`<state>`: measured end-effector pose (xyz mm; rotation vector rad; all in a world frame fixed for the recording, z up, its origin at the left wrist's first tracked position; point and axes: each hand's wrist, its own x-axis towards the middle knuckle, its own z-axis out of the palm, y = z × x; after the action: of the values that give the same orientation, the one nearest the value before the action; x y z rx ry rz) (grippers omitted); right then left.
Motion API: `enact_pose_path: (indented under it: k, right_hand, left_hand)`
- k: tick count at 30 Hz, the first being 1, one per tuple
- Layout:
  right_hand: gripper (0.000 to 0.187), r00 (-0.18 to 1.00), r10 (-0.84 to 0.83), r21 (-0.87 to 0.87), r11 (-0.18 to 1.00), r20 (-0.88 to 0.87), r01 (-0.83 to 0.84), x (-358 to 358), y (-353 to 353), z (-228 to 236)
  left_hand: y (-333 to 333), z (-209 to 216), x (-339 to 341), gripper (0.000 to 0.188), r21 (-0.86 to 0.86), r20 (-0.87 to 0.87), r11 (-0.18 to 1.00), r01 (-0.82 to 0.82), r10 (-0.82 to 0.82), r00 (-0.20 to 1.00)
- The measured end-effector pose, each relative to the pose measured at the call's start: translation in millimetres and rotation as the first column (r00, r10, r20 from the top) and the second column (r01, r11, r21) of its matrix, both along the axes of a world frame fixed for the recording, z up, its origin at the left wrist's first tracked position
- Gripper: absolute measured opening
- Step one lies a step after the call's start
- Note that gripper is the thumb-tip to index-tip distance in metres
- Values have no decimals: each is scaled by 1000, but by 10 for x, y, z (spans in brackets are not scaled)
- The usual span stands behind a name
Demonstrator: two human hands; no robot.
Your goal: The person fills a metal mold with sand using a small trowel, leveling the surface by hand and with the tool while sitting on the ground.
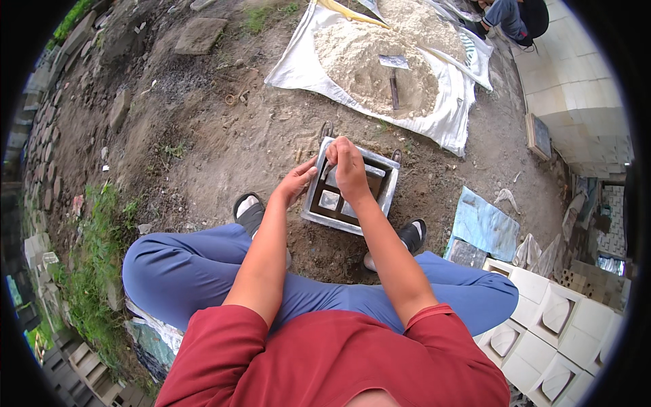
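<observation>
A square metal mould (332,222) with an open top sits on the dirt between my feet. Its inside is split into compartments by dark bars, and pale flat pieces show in some of them. My left hand (296,182) rests at the mould's left rim, fingers stretched out and apparently touching it. Over the upper part of the mould, my right hand (349,168) is closed in a fist. Whatever its fingers grip is hidden from this view. Small loop handles stick out at the mould's far corners.
Beyond the mould, pale sandy powder (352,54) is heaped on a white sheet (298,68), with a flat-bladed, dark-handled tool (394,91) on it. Patterned pale blocks (536,319) stand at the lower right, near a blue sheet (483,224). Another person (508,20) is at the upper right.
</observation>
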<state>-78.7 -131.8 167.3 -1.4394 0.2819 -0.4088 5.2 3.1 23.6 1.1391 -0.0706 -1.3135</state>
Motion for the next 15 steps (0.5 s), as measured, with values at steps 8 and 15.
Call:
enact_pose_path:
  k: [8,15]
  right_hand:
    - [44,996,14,-3,1000,86,-14,71,-180,-171]
    - [44,990,-78,42,996,119,74,238,-83,-80]
  left_hand:
    - [-17,-64,16,65,-43,60,999,-13,16,998]
    - [58,-124,56,69,-38,111,999,-16,20,994]
